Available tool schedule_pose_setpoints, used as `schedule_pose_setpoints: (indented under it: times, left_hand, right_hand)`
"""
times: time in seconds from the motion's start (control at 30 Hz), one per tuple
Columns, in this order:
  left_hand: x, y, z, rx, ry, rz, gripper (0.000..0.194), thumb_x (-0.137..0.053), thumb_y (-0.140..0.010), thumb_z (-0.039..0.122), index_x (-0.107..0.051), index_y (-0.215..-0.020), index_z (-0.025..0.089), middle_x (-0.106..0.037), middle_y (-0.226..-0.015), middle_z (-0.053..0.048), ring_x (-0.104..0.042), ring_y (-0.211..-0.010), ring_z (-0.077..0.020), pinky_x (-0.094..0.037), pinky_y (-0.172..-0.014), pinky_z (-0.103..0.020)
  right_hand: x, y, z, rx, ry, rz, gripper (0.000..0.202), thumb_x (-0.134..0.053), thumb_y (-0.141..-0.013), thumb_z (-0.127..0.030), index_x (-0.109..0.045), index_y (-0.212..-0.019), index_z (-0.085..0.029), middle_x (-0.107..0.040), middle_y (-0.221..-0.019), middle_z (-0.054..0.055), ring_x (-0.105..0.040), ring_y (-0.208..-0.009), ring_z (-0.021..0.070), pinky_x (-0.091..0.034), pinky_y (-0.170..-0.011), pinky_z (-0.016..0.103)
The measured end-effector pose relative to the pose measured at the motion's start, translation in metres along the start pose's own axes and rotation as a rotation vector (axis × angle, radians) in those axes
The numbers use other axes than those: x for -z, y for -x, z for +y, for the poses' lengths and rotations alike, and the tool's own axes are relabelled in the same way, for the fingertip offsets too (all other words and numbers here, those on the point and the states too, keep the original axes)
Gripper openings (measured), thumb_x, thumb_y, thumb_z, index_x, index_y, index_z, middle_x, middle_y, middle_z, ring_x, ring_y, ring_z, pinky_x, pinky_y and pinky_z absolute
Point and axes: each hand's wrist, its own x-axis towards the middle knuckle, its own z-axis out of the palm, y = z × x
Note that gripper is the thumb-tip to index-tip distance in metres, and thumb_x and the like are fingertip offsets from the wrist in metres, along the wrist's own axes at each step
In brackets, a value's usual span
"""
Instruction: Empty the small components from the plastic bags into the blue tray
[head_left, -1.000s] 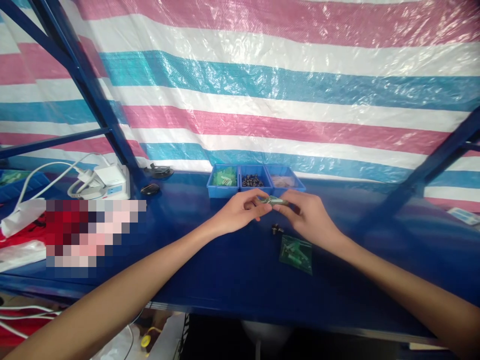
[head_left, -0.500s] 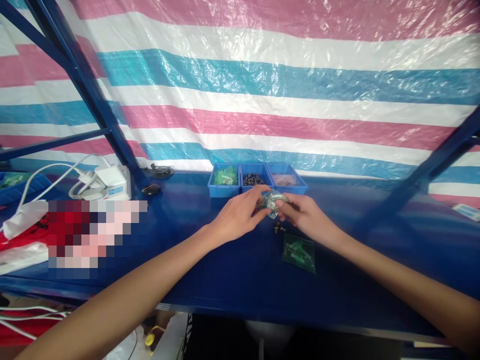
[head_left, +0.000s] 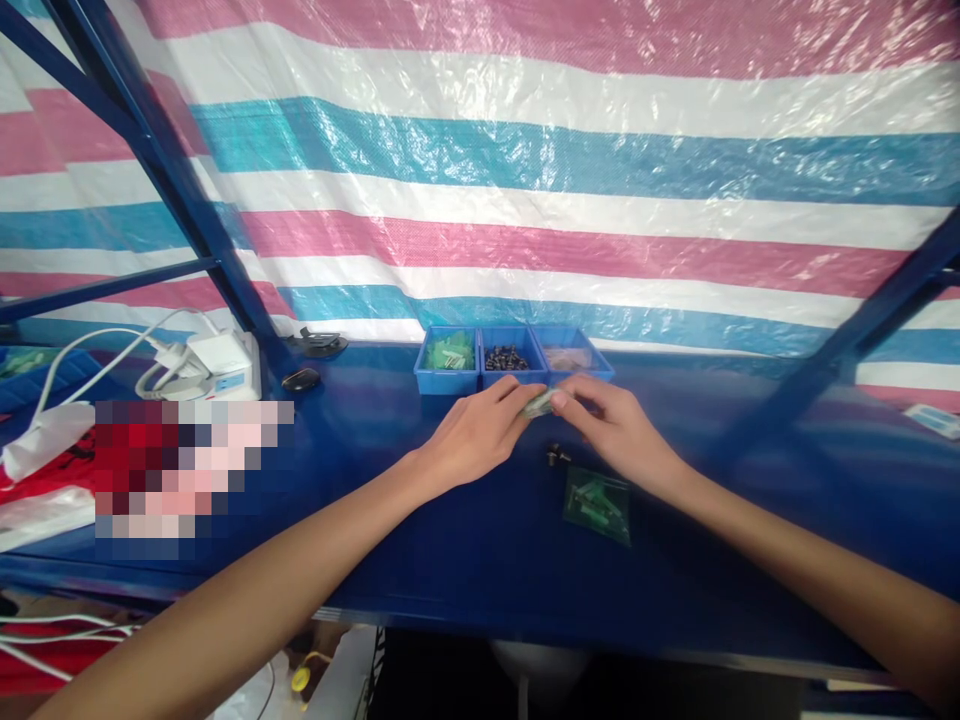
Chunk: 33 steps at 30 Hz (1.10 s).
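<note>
Between my two hands is a small clear plastic bag, mostly covered by fingers; its contents are hard to make out. My left hand is closed on its left side, and my right hand pinches the right side with the thumb on top. Just below my right hand, a few small dark screws lie on the blue table. Nearer to me rests a flat clear bag with pale green pieces inside.
Behind my hands stand three blue bins in a row: one with green packets, one with dark screws, one with clear bags. A black mouse-like object, a white power strip and red packaging are at left.
The bag between my hands has been turned flatter, and its hanging lower part no longer shows. My fingers have drawn closer around it. The things on the table have stayed put.
</note>
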Motion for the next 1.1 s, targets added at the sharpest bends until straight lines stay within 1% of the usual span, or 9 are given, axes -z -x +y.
schedule_pose_setpoints:
  times: [0.1, 0.23, 0.33, 0.4, 0.57, 0.8, 0.9, 1.03, 1.1]
  left_hand:
    - [0.000, -0.001, 0.002, 0.006, 0.001, 0.030, 0.033, -0.035, -0.108, 0.036, -0.059, -0.125, 0.020, -0.061, -0.104, -0.006, -0.063, -0.087, -0.0178, -0.048, -0.073, -0.029]
    - [0.001, -0.002, 0.004, 0.054, 0.026, 0.084, 0.034, -0.039, -0.107, 0.041, -0.061, -0.097, 0.017, -0.059, -0.087, -0.004, -0.061, -0.077, -0.0163, -0.043, -0.066, -0.027]
    - [0.001, -0.002, 0.002, 0.135, 0.056, 0.139, 0.026, -0.047, -0.104, 0.043, -0.053, -0.109, 0.018, -0.058, -0.077, 0.000, -0.057, -0.066, -0.0158, -0.039, -0.060, -0.027]
    - [-0.001, -0.002, 0.000, 0.161, 0.090, 0.191, 0.034, -0.052, -0.102, 0.041, -0.044, -0.127, 0.019, -0.058, -0.077, 0.002, -0.057, -0.065, -0.0157, -0.041, -0.061, -0.027]
    - [-0.004, -0.002, -0.003, 0.096, 0.119, 0.318, 0.044, -0.051, -0.102, 0.028, -0.035, -0.142, 0.021, -0.058, -0.116, -0.009, -0.060, -0.078, -0.0138, -0.051, -0.078, -0.031]
    - [-0.006, 0.001, 0.002, 0.006, 0.117, 0.177, 0.033, -0.053, -0.099, 0.026, -0.047, -0.132, 0.021, -0.041, -0.139, -0.014, -0.060, -0.085, -0.0148, -0.056, -0.077, -0.034]
    - [-0.007, 0.002, 0.004, -0.018, 0.101, 0.145, 0.031, -0.050, -0.101, 0.026, -0.049, -0.132, 0.021, -0.042, -0.141, -0.015, -0.061, -0.086, -0.0152, -0.056, -0.080, -0.035]
    - [-0.006, 0.000, 0.003, -0.071, 0.137, 0.149, 0.028, -0.039, -0.106, 0.022, -0.055, -0.128, 0.019, -0.061, -0.120, -0.011, -0.064, -0.101, -0.0200, -0.054, -0.087, -0.035]
    - [-0.006, -0.001, 0.002, -0.078, 0.139, 0.155, 0.027, -0.038, -0.106, 0.023, -0.057, -0.124, 0.017, -0.066, -0.109, -0.009, -0.066, -0.096, -0.0193, -0.053, -0.083, -0.032]
  right_hand:
    - [0.003, -0.001, 0.001, 0.049, -0.060, -0.004, 0.041, -0.057, -0.095, -0.056, -0.070, -0.083, -0.020, -0.067, -0.109, 0.010, -0.061, -0.086, 0.0209, -0.047, -0.058, 0.028]
    - [0.004, -0.001, -0.002, 0.047, -0.122, 0.004, 0.037, -0.061, -0.093, -0.055, -0.070, -0.082, -0.020, -0.070, -0.093, 0.007, -0.061, -0.076, 0.0191, -0.049, -0.062, 0.030]
    - [0.003, 0.000, -0.004, 0.046, -0.125, 0.024, 0.031, -0.064, -0.091, -0.051, -0.071, -0.087, -0.021, -0.071, -0.091, 0.006, -0.063, -0.078, 0.0207, -0.051, -0.064, 0.031]
    - [0.001, 0.000, -0.003, 0.049, -0.128, 0.027, 0.027, -0.064, -0.092, -0.048, -0.072, -0.092, -0.022, -0.072, -0.096, 0.007, -0.065, -0.084, 0.0224, -0.051, -0.067, 0.032]
    - [-0.001, -0.002, 0.004, 0.065, -0.168, 0.042, 0.024, -0.058, -0.095, -0.038, -0.069, -0.108, -0.021, -0.071, -0.097, 0.007, -0.063, -0.077, 0.0190, -0.050, -0.063, 0.031]
    - [-0.002, -0.002, 0.006, 0.038, -0.191, 0.071, 0.033, -0.064, -0.093, -0.038, -0.061, -0.122, -0.022, -0.073, -0.095, 0.004, -0.062, -0.075, 0.0180, -0.048, -0.061, 0.029]
    - [-0.003, 0.000, 0.008, 0.005, -0.129, 0.075, 0.034, -0.066, -0.092, -0.042, -0.064, -0.119, -0.021, -0.073, -0.092, 0.005, -0.065, -0.082, 0.0210, -0.051, -0.068, 0.031]
    - [-0.001, -0.001, 0.013, 0.075, 0.064, 0.115, 0.027, -0.064, -0.093, -0.046, -0.071, -0.097, -0.021, -0.071, -0.095, 0.007, -0.064, -0.086, 0.0223, -0.049, -0.068, 0.032]
    - [0.000, -0.004, 0.013, 0.135, 0.128, 0.108, 0.028, -0.063, -0.094, -0.047, -0.071, -0.087, -0.021, -0.069, -0.094, 0.007, -0.062, -0.083, 0.0213, -0.047, -0.066, 0.032]
